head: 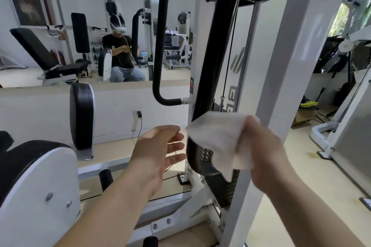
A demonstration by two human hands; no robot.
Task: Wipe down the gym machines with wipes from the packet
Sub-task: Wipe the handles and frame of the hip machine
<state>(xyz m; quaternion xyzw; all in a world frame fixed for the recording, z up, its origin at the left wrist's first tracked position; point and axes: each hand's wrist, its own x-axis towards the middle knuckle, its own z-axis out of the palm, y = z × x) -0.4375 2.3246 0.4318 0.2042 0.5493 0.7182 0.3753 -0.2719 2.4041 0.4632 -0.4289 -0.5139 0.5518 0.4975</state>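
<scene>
Two hands are raised in front of a white-framed gym machine [281,66].

Right hand [263,146]: fingers curled, pinching a white wipe [216,138] by its right edge. The thumb tip shows at the wipe's top right corner. The wipe hangs spread out and slightly crumpled, its lower corner pointing down.

Left hand [158,152]: palm turned inward, fingers straight and loosely spread, holding nothing. Its fingertips [181,138] are just beside the wipe's left edge. Cannot tell whether they touch it.

The wipe sits in front of the lower end of a long black cover [212,56] that runs up the machine at a tilt. A patch of small vent holes in the cover shows just below the wipe. Cannot tell whether the wipe rests on the cover or hangs just clear of it.

Black weight plates [220,186] are stacked below the cover, inside the frame. A black looped handle [160,46] is fixed to the frame, left of the cover.

Far left: an upright black pad [82,118] on a white bracket. Behind it, low on the wall, is a wall socket [138,114] with a plug in it.

A mirror [80,36] on the wall above reflects a seated person wearing a head-mounted camera, with more machines around them.
</scene>
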